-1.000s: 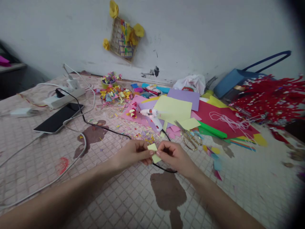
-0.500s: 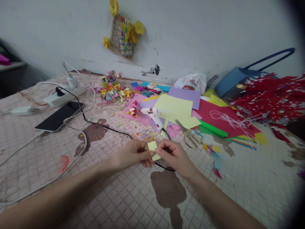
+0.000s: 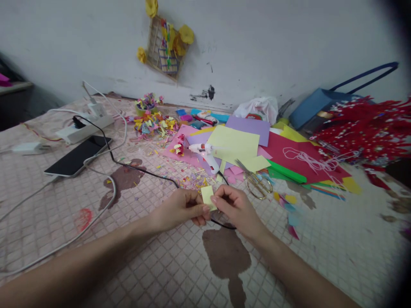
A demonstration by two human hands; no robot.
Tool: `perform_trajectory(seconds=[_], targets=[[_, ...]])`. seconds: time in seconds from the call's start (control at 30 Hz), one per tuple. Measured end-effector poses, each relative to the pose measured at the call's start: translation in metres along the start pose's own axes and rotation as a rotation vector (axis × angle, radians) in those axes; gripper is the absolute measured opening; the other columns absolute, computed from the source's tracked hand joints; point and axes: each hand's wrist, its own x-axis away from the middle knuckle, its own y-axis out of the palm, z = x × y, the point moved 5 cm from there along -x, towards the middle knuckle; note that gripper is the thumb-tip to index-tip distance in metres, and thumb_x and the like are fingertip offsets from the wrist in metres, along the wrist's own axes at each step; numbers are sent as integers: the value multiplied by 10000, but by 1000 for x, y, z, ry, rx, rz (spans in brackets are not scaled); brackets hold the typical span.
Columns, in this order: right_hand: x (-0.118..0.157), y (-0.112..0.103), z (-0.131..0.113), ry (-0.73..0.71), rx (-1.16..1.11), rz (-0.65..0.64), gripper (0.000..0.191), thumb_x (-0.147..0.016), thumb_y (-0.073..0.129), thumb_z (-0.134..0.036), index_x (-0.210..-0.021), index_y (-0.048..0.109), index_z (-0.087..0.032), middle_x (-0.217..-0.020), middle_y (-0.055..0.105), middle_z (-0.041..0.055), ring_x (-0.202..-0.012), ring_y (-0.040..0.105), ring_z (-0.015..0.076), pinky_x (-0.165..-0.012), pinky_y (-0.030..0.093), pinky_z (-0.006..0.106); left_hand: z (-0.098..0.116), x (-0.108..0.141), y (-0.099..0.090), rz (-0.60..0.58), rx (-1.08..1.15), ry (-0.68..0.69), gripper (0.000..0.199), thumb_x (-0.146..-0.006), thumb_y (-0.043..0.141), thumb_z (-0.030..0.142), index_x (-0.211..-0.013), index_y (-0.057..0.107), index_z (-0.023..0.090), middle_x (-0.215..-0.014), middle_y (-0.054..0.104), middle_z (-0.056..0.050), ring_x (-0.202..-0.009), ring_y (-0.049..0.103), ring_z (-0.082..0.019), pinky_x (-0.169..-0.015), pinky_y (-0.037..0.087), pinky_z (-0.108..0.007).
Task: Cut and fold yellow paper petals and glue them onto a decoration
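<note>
A small pale yellow paper piece is pinched between both hands above the table. My left hand is closed on its lower left side, thumb on top. My right hand grips its right edge between thumb and fingertips. Just beyond the hands, a white glue gun lies on coloured paper, its black cord running under my hands. Gold-handled scissors lie to the right of it, blades over a pale yellow strip. A larger pale yellow sheet sits behind the glue gun.
At the left are a black tablet, a white power strip and loose cables. Paper scraps are heaped behind. To the right lie a red sheet, white string, red tinselly stems and a blue bag.
The small yellow paper has tilted a little and shows more upright between the fingers. Both hands have stayed nearly in place.
</note>
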Motion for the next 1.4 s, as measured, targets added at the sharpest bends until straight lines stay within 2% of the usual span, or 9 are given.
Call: perform_trajectory(seconds=[0.27,0.47,0.6,0.7,0.87,1.07,1.2,1.3,1.4], targets=[[0,1,3,19,-12,-7,213,-801,541,-295,-636,474,-178,-580,400,-47,-536,355,92,-501,296,213,4,1,1,-55,-31,23,262,-697,672,354,-719,580,110,-636,602,-1,-550,550,-82,-541,443,-205],[0,3,1,23,-22,-60,216,-797,548,-279,-624,469,-175,-597,420,-40,-554,383,94,-513,312,212,15,-1,-18,164,-112,177,278,-753,611,385,-699,553,118,-589,538,20,-513,462,-65,-481,359,-184],[1,2,-3,-24,55,-75,202,-817,530,-268,-641,485,-180,-598,445,-36,-551,409,100,-508,333,215,20,0,-20,179,-147,219,297,-761,598,401,-677,557,119,-571,531,18,-524,470,-72,-498,374,-189],[3,-3,-13,-229,296,-20,149,-843,507,-218,-701,535,-185,-658,523,-5,-618,478,128,-565,390,243,17,0,-22,168,-67,108,398,-749,558,512,-726,580,115,-647,592,-19,-542,519,-93,-472,399,-196],[16,0,-36,-831,719,33,168,-860,474,-107,-910,619,-175,-862,651,76,-844,526,199,-746,454,337,0,2,-8,-73,266,-250,448,-761,528,531,-691,600,95,-651,639,-56,-458,495,-63,-371,310,-157],[23,2,-49,-1017,838,78,190,-872,455,-84,-964,614,-133,-864,675,98,-845,546,206,-732,494,339,-2,6,-1,-102,492,-296,280,-746,642,379,-819,618,110,-763,661,-60,-596,595,-87,-460,399,-152],[21,-3,-46,-913,712,125,218,-856,504,-136,-1047,596,-192,-1004,653,82,-940,552,217,-804,479,375,-1,2,-7,-16,566,-173,224,-677,729,207,-852,610,134,-717,612,11,-590,560,-46,-537,423,-143],[11,-16,-32,-579,457,252,218,-855,519,-236,-1063,578,-213,-1038,621,82,-907,573,210,-761,483,362,0,-3,-17,114,454,-22,236,-664,738,209,-827,591,123,-698,608,10,-585,548,-49,-551,418,-156],[2,-12,-9,-202,161,114,224,-892,443,-346,-904,596,-183,-790,618,43,-652,555,143,-553,458,261,4,-4,-22,176,281,78,257,-676,724,238,-837,568,114,-663,608,5,-562,542,-65,-538,412,-180]])
